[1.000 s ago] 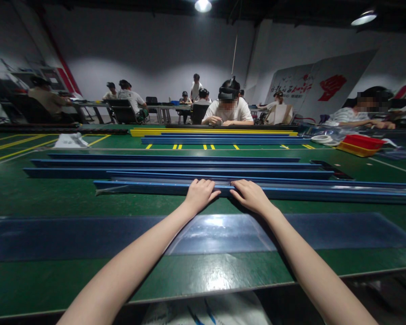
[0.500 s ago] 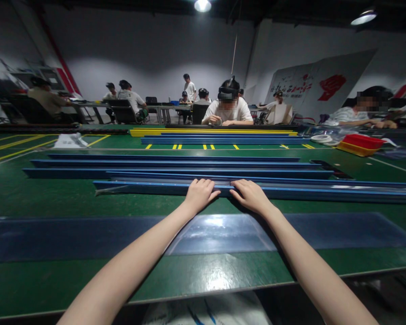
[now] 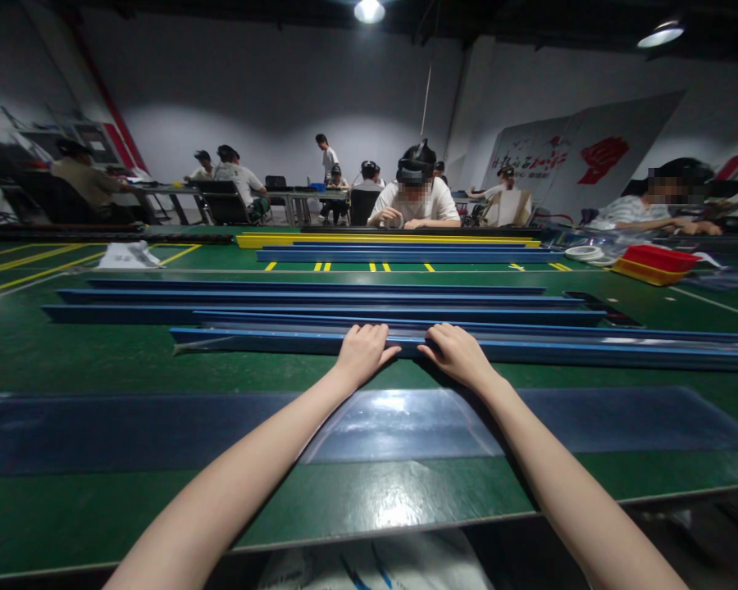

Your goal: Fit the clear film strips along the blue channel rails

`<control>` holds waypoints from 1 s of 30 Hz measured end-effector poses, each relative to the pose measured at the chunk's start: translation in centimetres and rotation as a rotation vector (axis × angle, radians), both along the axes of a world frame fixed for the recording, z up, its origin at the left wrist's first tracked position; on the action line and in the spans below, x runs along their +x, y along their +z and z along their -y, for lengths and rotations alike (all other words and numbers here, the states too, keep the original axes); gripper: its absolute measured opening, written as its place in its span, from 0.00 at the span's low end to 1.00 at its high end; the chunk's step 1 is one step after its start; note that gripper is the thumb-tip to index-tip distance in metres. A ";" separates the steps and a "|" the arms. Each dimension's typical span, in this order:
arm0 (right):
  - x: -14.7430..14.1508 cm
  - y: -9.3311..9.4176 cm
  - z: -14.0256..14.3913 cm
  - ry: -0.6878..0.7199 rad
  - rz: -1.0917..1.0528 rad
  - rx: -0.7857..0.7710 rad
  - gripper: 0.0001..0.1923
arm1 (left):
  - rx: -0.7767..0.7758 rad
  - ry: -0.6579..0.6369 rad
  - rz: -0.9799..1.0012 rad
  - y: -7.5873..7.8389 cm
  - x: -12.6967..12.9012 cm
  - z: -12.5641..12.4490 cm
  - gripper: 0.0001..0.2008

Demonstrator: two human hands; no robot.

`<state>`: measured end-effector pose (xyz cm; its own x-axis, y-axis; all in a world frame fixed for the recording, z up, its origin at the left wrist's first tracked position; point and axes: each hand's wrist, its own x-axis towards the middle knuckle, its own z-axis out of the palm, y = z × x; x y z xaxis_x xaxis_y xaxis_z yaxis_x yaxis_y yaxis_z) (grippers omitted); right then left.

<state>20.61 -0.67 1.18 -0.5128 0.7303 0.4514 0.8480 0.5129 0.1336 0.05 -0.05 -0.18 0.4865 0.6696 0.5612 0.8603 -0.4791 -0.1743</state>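
A long blue channel strip (image 3: 271,340) lies crosswise on the green table, its right end running out of view. My left hand (image 3: 362,352) is closed over it near the middle, fingers bent over the far edge and thumb on the near side. A short way to the right, my right hand (image 3: 455,352) grips the same strip in the same manner. Both sets of fingertips are hidden behind the strip's wall. Between my forearms and under them lies a clear plastic sheet (image 3: 399,426), flat along the table.
More blue channel strips (image 3: 320,314) lie just beyond. Farther back are yellow strips (image 3: 381,239), a red tray (image 3: 658,260), a white ring-shaped coil (image 3: 584,253) and a dark phone-like object (image 3: 608,311). A co-worker (image 3: 415,192) sits across the table; the table's near edge (image 3: 406,528) is close.
My right hand's fingers have drawn slightly to the right on the strip. My left hand and the strip look unmoved. In the background, a standing person has shifted left.
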 end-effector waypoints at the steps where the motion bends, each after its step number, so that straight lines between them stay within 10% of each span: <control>1: 0.0 0.0 0.0 0.000 0.002 0.007 0.13 | 0.000 0.001 0.000 0.0 0.0 0.0 0.17; 30: -0.2 0.2 0.3 0.011 -0.008 0.011 0.12 | 0.003 -0.013 -0.003 0.0 -0.1 0.0 0.17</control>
